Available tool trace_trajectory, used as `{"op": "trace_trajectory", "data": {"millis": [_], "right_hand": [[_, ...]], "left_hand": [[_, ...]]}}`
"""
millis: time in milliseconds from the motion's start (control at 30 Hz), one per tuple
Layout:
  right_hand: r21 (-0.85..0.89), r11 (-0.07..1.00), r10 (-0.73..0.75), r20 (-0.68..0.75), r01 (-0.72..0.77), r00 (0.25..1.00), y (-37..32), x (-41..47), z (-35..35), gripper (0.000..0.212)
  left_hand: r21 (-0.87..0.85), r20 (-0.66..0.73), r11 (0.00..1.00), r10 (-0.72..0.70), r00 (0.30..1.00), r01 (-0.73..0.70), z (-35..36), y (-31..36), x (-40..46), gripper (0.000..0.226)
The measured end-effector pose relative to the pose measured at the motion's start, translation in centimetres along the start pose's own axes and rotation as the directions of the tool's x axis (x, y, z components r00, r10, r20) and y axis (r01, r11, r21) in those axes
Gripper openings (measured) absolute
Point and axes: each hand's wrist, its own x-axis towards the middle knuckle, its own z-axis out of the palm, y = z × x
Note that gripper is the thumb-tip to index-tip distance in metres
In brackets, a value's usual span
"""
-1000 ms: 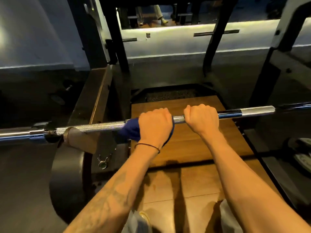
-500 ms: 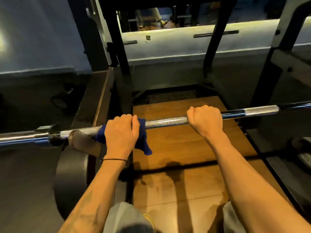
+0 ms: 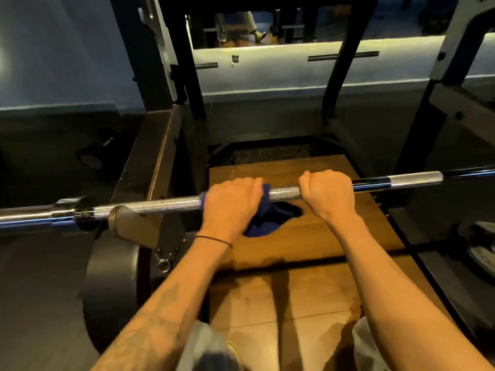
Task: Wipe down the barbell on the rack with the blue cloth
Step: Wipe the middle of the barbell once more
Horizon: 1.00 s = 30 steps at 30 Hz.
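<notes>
Across the wooden platform (image 3: 308, 245), the knurled steel barbell (image 3: 166, 203) runs left-right, its right end slightly higher. Left hand (image 3: 230, 202) grips the dark blue cloth (image 3: 270, 215) around it; right hand (image 3: 328, 192) grips bare bar beside.

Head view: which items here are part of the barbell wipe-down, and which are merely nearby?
In use:
- barbell
- blue cloth, gripped round the bar by the left hand
- right hand, gripping the bare bar
- rack hook under the bar

Merely nearby:
- spring collar clip
- wooden platform
- black weight plate
</notes>
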Motion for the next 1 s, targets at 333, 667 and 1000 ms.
{"op": "trace_trajectory", "data": {"millis": [333, 667, 1000], "right_hand": [[0.008, 1.0, -0.02, 0.495, 0.018, 0.869, -1.2, 3.1, -3.7, 0.019], [0.059, 0.995, 0.058, 0.338, -0.082, 0.939, -6.1, 4.0, -3.3, 0.034], [0.083, 0.997, -0.014, 0.275, -0.009, 0.961, -5.8, 3.4, -3.3, 0.026]], "left_hand": [[0.218, 0.101, 0.963, -0.182, 0.978, 0.157, -0.3, -6.0, -3.9, 0.015], [0.082, 0.161, 0.979, -0.199, 0.967, 0.188, -1.2, 0.8, -0.3, 0.023], [0.108, 0.02, 0.99, -0.091, 0.996, 0.088, 0.3, -8.9, -4.5, 0.029]]}}
